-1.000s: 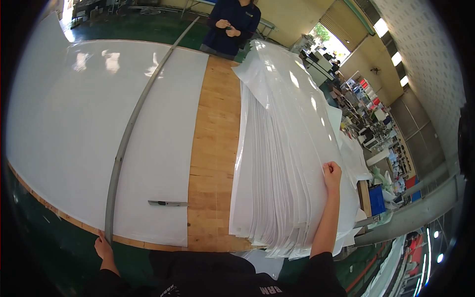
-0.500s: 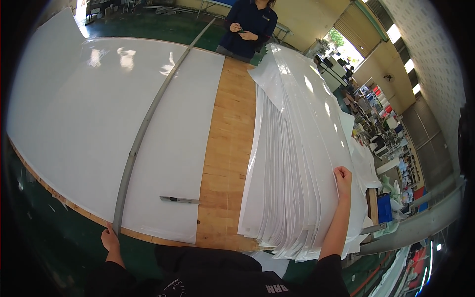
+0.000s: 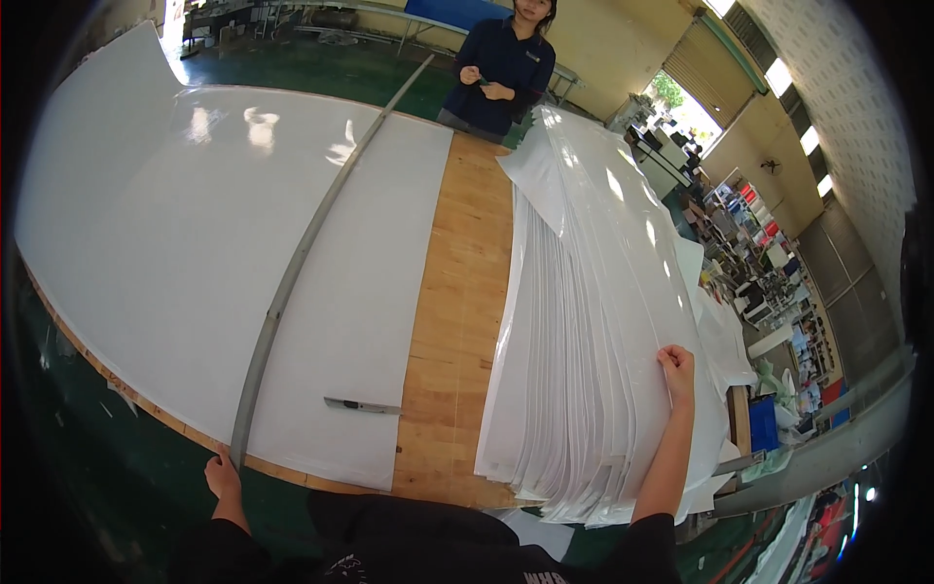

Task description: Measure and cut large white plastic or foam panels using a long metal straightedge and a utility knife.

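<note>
At the table's near edge, my left hand point(image 3: 223, 474) is closed around the near end of a long grey metal bar point(image 3: 274, 313). That bar lies across a glossy white sheet point(image 3: 126, 253) spread over the wooden table point(image 3: 455, 321). A utility knife point(image 3: 362, 405) rests on the sheet, right of the bar. To the right, my right hand point(image 3: 677, 376) is at the surface of a thick stack of white plastic sheets point(image 3: 593, 331). Its fingertips are pinched together, apparently on the top sheet; the contact is partly hidden by the fingers.
Across the table stands another person point(image 3: 501, 73) in a dark shirt, both hands together around a small object. A blue bin point(image 3: 763, 424) sits beyond the stack on the right, near a grey beam point(image 3: 808, 487). Shelves with assorted goods line the far right.
The whole view has shifted slightly, so everything appears a little lower and further right. Both hands, the bar and the knife keep the same places on the table and stack.
</note>
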{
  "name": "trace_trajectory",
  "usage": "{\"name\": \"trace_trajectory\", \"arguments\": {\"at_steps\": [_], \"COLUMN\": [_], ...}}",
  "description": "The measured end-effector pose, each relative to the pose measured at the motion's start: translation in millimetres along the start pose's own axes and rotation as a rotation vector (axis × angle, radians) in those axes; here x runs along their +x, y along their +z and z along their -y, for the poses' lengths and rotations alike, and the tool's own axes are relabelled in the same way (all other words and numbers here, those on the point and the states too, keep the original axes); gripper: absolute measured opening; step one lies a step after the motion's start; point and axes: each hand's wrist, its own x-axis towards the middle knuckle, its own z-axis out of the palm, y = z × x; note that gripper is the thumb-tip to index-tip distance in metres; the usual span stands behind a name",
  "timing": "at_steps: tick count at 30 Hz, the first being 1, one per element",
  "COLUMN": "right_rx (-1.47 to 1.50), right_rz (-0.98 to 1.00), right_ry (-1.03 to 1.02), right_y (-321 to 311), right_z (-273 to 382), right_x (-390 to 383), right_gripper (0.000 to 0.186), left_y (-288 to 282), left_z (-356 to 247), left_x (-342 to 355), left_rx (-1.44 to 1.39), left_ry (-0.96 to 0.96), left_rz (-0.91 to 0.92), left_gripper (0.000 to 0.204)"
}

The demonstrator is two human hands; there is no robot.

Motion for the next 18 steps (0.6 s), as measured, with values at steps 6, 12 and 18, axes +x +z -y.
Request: {"name": "trace_trajectory", "arguments": {"at_steps": [6, 12, 18], "right_rx": [-0.057, -0.052, -0.011], "right_rz": [-0.033, -0.185, -0.111], "right_ry": [0.013, -0.078, -0.001], "right_y": [4, 0, 3], "right_z": [-12, -10, 6], "right_x": [12, 12, 2], "right_gripper": [0.014, 0.015, 0.015], "left_y": [-6, -3, -11], "left_z": [-15, -10, -10], "left_x": [-1, -1, -4], "left_rx": [-0.015, 0.019, 0.006], "left_ry": [-0.001, 0.015, 0.003], "left_rz": [0.03, 0.04, 0.047], "left_gripper": [0.07, 0.069, 0.07]}}
